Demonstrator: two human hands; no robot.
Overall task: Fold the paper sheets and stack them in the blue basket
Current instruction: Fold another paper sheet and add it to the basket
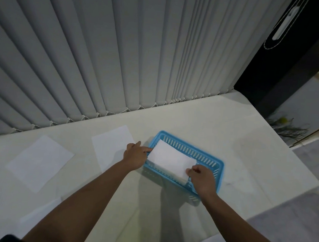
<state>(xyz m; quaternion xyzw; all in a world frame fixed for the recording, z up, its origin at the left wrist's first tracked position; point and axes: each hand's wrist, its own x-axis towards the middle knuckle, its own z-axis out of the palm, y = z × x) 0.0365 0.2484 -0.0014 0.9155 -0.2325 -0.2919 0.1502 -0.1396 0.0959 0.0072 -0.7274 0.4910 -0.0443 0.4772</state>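
A folded white paper lies over the blue basket on the white table. My left hand grips the paper's left end at the basket's left rim. My right hand pinches the paper's near right corner over the basket's front part. Two flat unfolded sheets lie to the left: one partly under my left hand, another further left. A third sheet shows faintly near the front edge, half hidden by my left forearm.
Grey vertical blinds hang along the table's far edge. The table ends just right of the basket, with grey floor beyond. A dark wall and plant leaves stand at the far right.
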